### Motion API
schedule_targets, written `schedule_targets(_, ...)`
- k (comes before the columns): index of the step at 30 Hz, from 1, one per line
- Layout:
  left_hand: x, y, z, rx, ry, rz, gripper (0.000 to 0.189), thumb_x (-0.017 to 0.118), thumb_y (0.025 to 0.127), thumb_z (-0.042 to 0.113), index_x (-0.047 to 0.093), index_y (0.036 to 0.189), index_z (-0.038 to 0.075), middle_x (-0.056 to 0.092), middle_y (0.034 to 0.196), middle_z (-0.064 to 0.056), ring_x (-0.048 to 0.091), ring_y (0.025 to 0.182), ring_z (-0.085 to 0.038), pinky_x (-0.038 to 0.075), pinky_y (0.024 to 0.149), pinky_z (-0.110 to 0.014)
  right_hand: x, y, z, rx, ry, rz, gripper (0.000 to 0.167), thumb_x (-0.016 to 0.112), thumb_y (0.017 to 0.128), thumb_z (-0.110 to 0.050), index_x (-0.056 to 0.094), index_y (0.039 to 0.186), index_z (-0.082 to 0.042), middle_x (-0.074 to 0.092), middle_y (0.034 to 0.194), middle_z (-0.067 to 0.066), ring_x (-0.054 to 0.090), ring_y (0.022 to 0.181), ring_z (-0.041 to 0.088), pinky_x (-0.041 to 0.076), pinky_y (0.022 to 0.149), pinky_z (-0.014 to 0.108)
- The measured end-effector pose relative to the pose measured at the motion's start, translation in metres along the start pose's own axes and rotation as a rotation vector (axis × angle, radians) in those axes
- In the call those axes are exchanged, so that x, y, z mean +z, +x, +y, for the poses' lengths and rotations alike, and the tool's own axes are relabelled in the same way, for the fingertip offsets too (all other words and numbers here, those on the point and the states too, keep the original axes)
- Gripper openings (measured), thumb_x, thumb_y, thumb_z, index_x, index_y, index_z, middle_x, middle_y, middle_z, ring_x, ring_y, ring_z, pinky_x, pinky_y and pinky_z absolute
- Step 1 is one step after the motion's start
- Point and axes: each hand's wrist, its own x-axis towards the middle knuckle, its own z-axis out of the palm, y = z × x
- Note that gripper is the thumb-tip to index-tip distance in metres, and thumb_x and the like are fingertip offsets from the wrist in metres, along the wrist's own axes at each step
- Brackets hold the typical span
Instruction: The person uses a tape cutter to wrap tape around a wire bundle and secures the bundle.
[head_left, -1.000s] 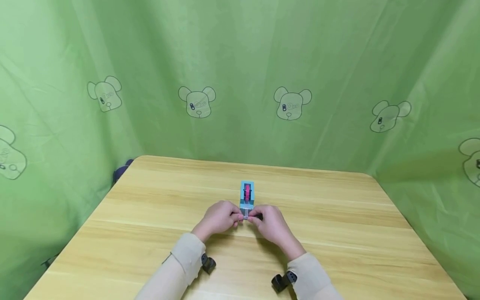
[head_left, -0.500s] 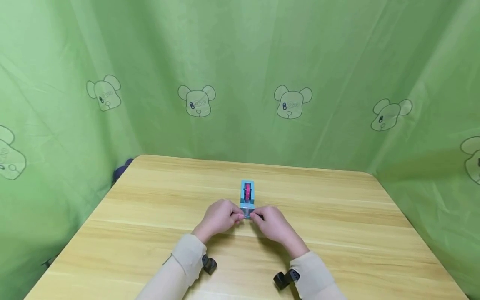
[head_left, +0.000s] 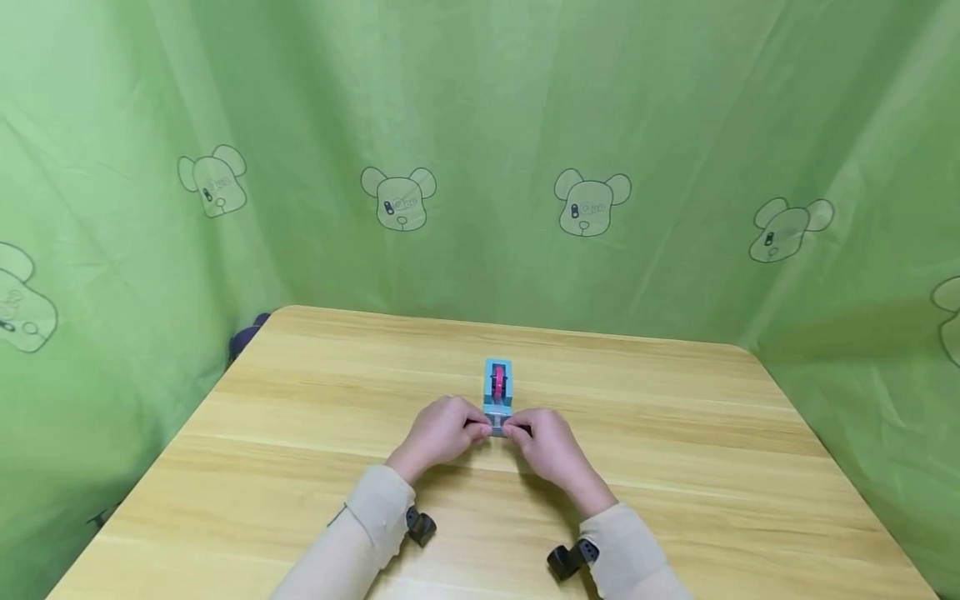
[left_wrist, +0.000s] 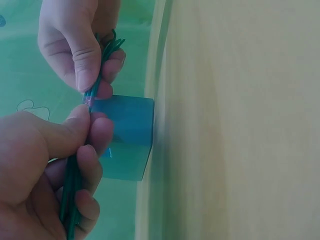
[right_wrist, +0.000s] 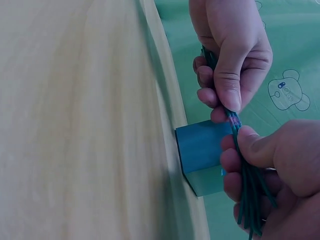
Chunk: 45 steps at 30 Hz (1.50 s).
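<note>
Pinching one slim bundle of green strands (left_wrist: 73, 185) from both sides, the left hand (head_left: 438, 432) and the right hand (head_left: 551, 446) meet with their fingertips nearly together; the left curls its fingers along the straight length, thumb pressed near the gap; the right grips close by with thumb and bent fingers, the loose ends (right_wrist: 252, 202) fanning out within its palm. In the narrow gap between the thumbs sits a shiny, pinkish clear patch (right_wrist: 234, 121) on the strands, probably tape, though whether it runs on to a roll cannot be told; just beyond the fingertips, away from the person, stands a blue tape dispenser (left_wrist: 127, 122) with a pink roll (head_left: 498, 382) in it, upright on the wooden table (head_left: 300, 417).

The step in hand looks like wrapping the bundle at that clear patch, seemingly begun and not yet finished; the next move seems to call for a firm hold by the left hand, so that the strands lie gathered, while the right thumb and fingertips turn or smooth the patch round them; a slack pinch could let the strands spread or twist, and the dispenser, so near both hands, could be nudged by a knuckle.
</note>
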Motion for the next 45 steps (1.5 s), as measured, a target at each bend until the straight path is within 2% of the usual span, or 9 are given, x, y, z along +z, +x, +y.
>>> schedule_targets(3, -0.0001, 0.0005, 0.0001, -0.004, -0.029, -0.005, 0.015, 0.068, 0.095, 0.028, 0.08, 0.092, 0.02, 0.072, 0.089, 0.013, 0.062, 0.078, -0.002, 0.052, 0.075, -0.028, 0.0006, -0.0004, 0.0017, -0.01, -0.008, 0.012, 0.013, 0.068, 0.093, -0.007, 0.077, 0.086, -0.014, 0.071, 0.086, -0.004, 0.062, 0.079, 0.011, 0.054, 0.074, 0.037)
schedule_targets(7, -0.001, -0.0002, -0.0004, -0.008, -0.059, -0.035, 0.028, 0.061, 0.099, 0.03, 0.075, 0.08, 0.016, 0.065, 0.071, 0.01, 0.054, 0.061, -0.005, 0.048, 0.065, -0.028, 0.0018, -0.0011, 0.0029, -0.014, -0.008, 0.031, 0.01, 0.07, 0.091, -0.007, 0.077, 0.086, -0.013, 0.072, 0.088, -0.002, 0.064, 0.081, 0.013, 0.055, 0.075, 0.037)
schedule_targets(10, -0.0031, -0.0015, -0.0003, -0.019, -0.042, -0.045, 0.036, 0.056, 0.102, 0.031, 0.069, 0.074, 0.013, 0.058, 0.062, 0.009, 0.048, 0.054, -0.009, 0.044, 0.06, -0.029, 0.0034, -0.0009, 0.0033, -0.024, 0.002, 0.042, 0.008, 0.071, 0.09, -0.007, 0.078, 0.088, -0.012, 0.073, 0.09, 0.0, 0.066, 0.084, 0.015, 0.055, 0.076, 0.037)
schedule_targets(16, -0.0061, -0.0005, 0.0003, -0.011, 0.044, -0.007, 0.038, 0.054, 0.103, 0.033, 0.068, 0.073, 0.012, 0.052, 0.059, 0.009, 0.044, 0.052, -0.008, 0.041, 0.054, -0.027, 0.0039, 0.0, 0.0033, -0.031, 0.014, 0.071, 0.006, 0.072, 0.089, -0.007, 0.078, 0.09, -0.01, 0.073, 0.091, 0.0, 0.068, 0.087, 0.018, 0.056, 0.078, 0.039)
schedule_targets(19, -0.0075, -0.0001, 0.0005, -0.026, 0.047, -0.013, 0.04, 0.053, 0.103, 0.034, 0.068, 0.073, 0.012, 0.049, 0.057, 0.007, 0.041, 0.05, -0.009, 0.038, 0.051, -0.026, 0.0034, 0.0006, 0.003, -0.028, 0.004, 0.086, 0.006, 0.073, 0.089, -0.007, 0.078, 0.09, -0.01, 0.073, 0.09, 0.0, 0.068, 0.087, 0.018, 0.056, 0.079, 0.039)
schedule_targets(27, -0.0085, 0.0002, -0.0015, -0.014, 0.016, -0.072, 0.041, 0.053, 0.103, 0.034, 0.067, 0.072, 0.012, 0.049, 0.058, 0.008, 0.043, 0.052, -0.008, 0.04, 0.055, -0.027, 0.0036, 0.0011, 0.0008, -0.021, -0.009, 0.096, 0.005, 0.074, 0.087, -0.008, 0.078, 0.088, -0.011, 0.073, 0.088, -0.001, 0.067, 0.085, 0.016, 0.055, 0.078, 0.038)
schedule_targets(34, -0.0039, 0.003, -0.0054, 0.008, 0.034, -0.056, 0.035, 0.056, 0.102, 0.032, 0.068, 0.075, 0.014, 0.054, 0.063, 0.01, 0.045, 0.055, -0.008, 0.044, 0.059, -0.028, 0.0032, 0.0004, 0.0005, -0.029, -0.024, 0.083, 0.005, 0.074, 0.088, -0.008, 0.077, 0.087, -0.012, 0.073, 0.088, -0.002, 0.067, 0.085, 0.016, 0.055, 0.078, 0.038)
schedule_targets(41, -0.0055, 0.0017, -0.0039, 0.032, 0.034, -0.012, 0.032, 0.059, 0.1, 0.031, 0.069, 0.076, 0.013, 0.056, 0.065, 0.011, 0.047, 0.057, -0.007, 0.045, 0.061, -0.027, 0.0004, 0.0005, -0.0024, -0.014, -0.047, 0.049, 0.005, 0.073, 0.09, -0.011, 0.077, 0.089, -0.013, 0.072, 0.091, -0.003, 0.066, 0.086, 0.014, 0.055, 0.079, 0.037)
schedule_targets(45, -0.0057, 0.0016, -0.0043, 0.039, 0.048, 0.005, 0.029, 0.062, 0.098, 0.031, 0.07, 0.077, 0.014, 0.056, 0.065, 0.012, 0.048, 0.057, -0.007, 0.044, 0.061, -0.026, 0.0002, 0.001, -0.0013, -0.043, -0.064, 0.031, 0.005, 0.073, 0.09, -0.011, 0.077, 0.091, -0.013, 0.072, 0.092, -0.002, 0.066, 0.087, 0.015, 0.054, 0.08, 0.037)
